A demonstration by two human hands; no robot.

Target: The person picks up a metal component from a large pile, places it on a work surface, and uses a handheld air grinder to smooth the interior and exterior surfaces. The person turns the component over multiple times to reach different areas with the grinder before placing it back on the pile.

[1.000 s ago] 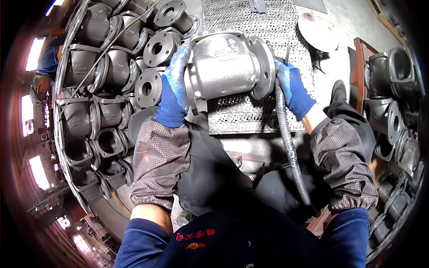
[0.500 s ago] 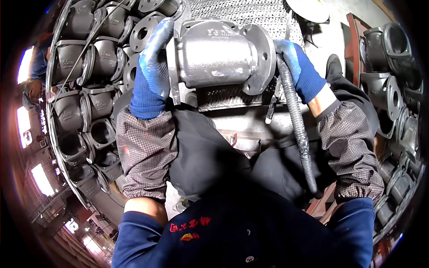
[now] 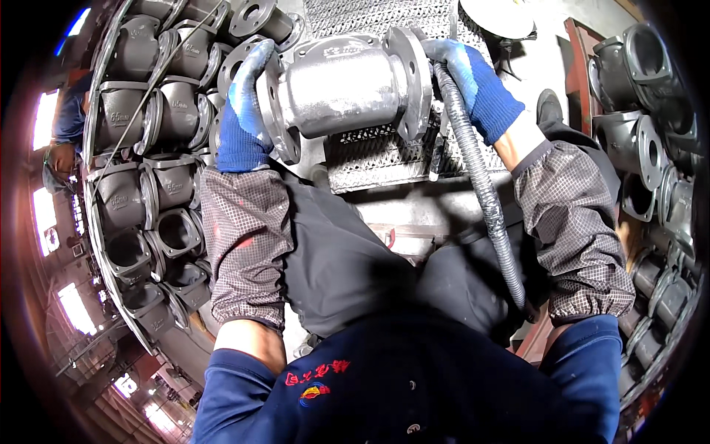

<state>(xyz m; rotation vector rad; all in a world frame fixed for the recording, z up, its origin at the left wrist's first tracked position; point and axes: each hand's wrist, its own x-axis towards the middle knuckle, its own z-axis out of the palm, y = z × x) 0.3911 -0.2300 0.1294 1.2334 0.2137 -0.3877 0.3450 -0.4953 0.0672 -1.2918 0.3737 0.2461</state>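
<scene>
A grey cast valve body [image 3: 340, 90] with a round flange at each end is held crosswise between my gloved hands. My left hand [image 3: 248, 107] is closed on its left flange, the thumb hidden behind the metal. My right hand [image 3: 473, 83] grips the right flange, its fingertips partly hidden. A ribbed grey hose [image 3: 482, 177] runs from beside my right hand down over my lap; whether those fingers also hold it, I cannot tell. Beneath the casting lies a bench with a metal mesh top [image 3: 362, 164].
Several similar grey castings [image 3: 122, 111] are stacked in a rack at the left, and more castings [image 3: 625, 148] stand at the right beside a red-brown metal frame [image 3: 579, 66]. A pale round disc [image 3: 499, 16] sits at the far right. A person [image 3: 66, 122] is at the left edge.
The valve body has shifted a little left and tilted, its right end now higher and farther away. Both hands moved with it, and the hose's upper end swung left.
</scene>
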